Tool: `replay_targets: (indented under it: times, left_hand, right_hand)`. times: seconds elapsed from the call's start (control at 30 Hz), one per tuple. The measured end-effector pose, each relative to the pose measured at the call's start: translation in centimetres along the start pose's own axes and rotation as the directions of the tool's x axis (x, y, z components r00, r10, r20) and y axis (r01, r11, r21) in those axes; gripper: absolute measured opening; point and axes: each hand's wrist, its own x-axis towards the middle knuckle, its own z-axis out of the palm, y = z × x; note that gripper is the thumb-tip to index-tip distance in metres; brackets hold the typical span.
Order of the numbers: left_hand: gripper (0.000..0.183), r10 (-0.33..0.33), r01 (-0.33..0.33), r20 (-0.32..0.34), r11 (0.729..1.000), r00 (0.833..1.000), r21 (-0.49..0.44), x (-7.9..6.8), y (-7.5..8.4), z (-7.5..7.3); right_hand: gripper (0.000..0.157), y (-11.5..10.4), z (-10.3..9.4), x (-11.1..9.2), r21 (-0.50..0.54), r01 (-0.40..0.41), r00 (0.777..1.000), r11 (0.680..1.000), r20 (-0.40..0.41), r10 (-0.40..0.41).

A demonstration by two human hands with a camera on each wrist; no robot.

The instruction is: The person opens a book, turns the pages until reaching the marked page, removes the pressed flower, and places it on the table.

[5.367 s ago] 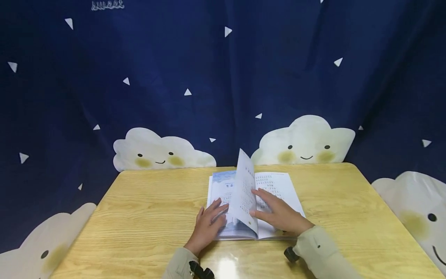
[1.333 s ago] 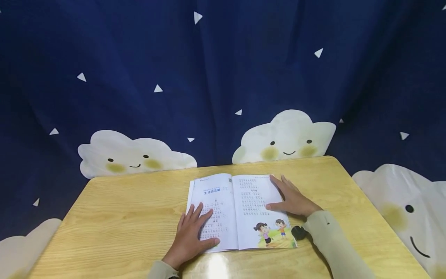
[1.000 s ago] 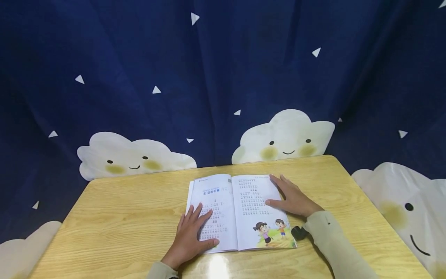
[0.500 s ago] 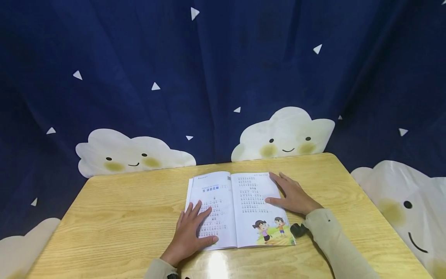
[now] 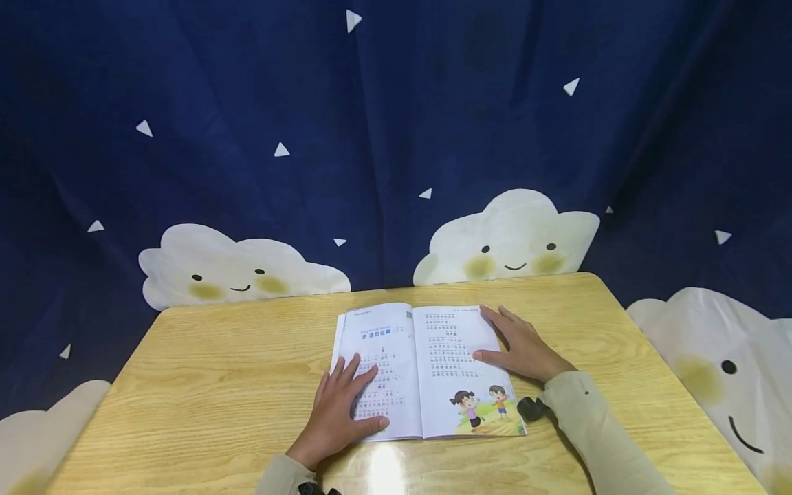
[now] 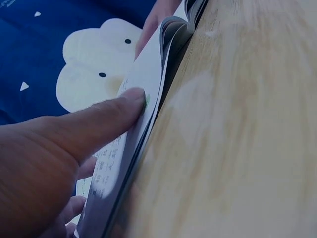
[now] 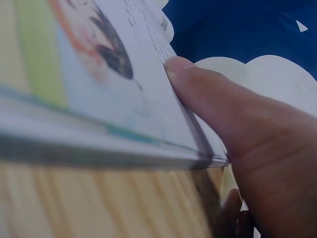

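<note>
An open book (image 5: 445,350) lies flat with printed text on both pages and a cartoon of two children at the lower right. My left hand (image 5: 340,405) rests spread on the left page. Its thumb (image 6: 114,111) presses near that page's bottom edge in the left wrist view, the other fingers reaching up over the text. At the book's right edge is my right hand (image 5: 522,347), fingers extended along the upper corner. The right thumb (image 7: 198,87) touches the page in the right wrist view, while the other fingers are partly hidden beyond the edge.
The book is on a light wooden table (image 5: 235,385) with rounded far corners. Behind it hangs a dark blue curtain (image 5: 247,103) printed with smiling clouds and white triangles. Small black devices (image 5: 531,408) sit at the beige cuffs.
A page that stood upright between the hands has come down onto the left side. My right hand has shifted to the book's right edge; over the last second both hands stay still.
</note>
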Motion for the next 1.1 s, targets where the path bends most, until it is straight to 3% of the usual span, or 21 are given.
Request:
replay_targets:
  times: [0.33,0.57,0.67,0.83,0.97,1.1]
  left_hand:
    - [0.086,0.006,-0.006,-0.007,1.0,1.0,0.004,0.1,0.0,0.0]
    - [0.086,0.005,-0.005,-0.009,1.0,1.0,0.01,-0.1,0.0,0.0]
    - [0.086,0.005,-0.005,-0.013,1.0,1.0,0.011,-0.1,0.0,0.0]
    - [0.086,0.007,-0.007,-0.012,1.0,1.0,0.013,0.0,0.0,0.1]
    - [0.086,0.007,-0.007,-0.01,1.0,1.0,0.015,0.0,0.0,0.1]
    - [0.086,0.005,-0.005,-0.01,1.0,1.0,0.017,0.0,0.0,0.1]
  right_hand:
    - [0.101,0.0,0.0,0.1,0.024,0.017,1.0,1.0,-0.019,-0.016]
    - [0.099,0.4,0.4,0.1,0.186,0.101,0.991,0.977,-0.104,-0.082]
    - [0.084,0.6,0.4,-0.1,0.328,0.116,0.988,0.937,-0.131,-0.076]
    - [0.05,0.9,0.0,-0.3,0.541,0.133,0.989,0.83,-0.134,-0.071]
    - [0.048,1.0,-0.3,-0.5,0.634,0.135,0.99,0.761,-0.118,-0.077]
    - [0.053,0.9,-0.2,-0.6,0.655,0.131,0.991,0.744,-0.113,-0.076]
